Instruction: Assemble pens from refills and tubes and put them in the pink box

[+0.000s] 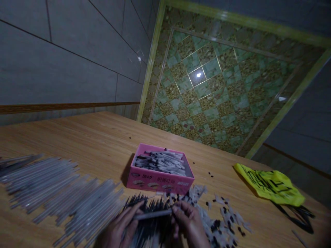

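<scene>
The tube [154, 215] is slim, straight and grey, left hand [121, 224] and right hand [190, 222] pinching its ends.

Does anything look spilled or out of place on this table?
Yes, a few tiny black pieces lie right of the pink box, apart from the scattered black and white bits beside the right hand, looking stray.

The tubes [93, 203] looked like smooth, clear plastic with a slight gloss, the held rod [153, 215] like duller, greyish plastic. The box [153, 183] looked like printed card, smooth outside. The desk [103, 137] showed wood grain under a low sheen. The bag [271, 186] looked thin and creased. Wall [77, 41] and patterned panel [212, 70] were glossy.
</scene>
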`<state>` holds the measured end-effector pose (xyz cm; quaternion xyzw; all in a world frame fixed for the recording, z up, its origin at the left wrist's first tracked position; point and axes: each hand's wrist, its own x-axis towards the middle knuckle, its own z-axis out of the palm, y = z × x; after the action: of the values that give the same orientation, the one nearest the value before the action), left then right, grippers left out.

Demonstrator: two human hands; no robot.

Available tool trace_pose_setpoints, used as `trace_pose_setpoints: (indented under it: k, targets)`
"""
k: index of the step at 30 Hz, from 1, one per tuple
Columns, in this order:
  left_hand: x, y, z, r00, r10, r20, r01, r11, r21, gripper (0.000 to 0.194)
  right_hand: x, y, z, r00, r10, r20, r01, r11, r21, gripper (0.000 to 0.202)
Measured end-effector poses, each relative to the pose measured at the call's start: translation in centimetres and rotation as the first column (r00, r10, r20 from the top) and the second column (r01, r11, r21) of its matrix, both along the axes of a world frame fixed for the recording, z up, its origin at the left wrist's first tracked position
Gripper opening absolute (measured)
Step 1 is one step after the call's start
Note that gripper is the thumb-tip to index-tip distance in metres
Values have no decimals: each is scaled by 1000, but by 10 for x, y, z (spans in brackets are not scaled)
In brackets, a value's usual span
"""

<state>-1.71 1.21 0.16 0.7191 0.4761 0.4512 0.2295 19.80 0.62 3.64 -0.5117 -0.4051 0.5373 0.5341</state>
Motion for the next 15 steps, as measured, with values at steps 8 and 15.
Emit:
trace_pose_setpoints:
  k: [8,15]
  targets:
    - [-24,29,-2,979,188,-78,-190,982,-15,30,34,66,55,973,-220,-67,230,941,248,30]
    - [-27,29,6,737,222,-638,-284,959,5,35,34,78,57,968,-240,78,206,930,303,53]
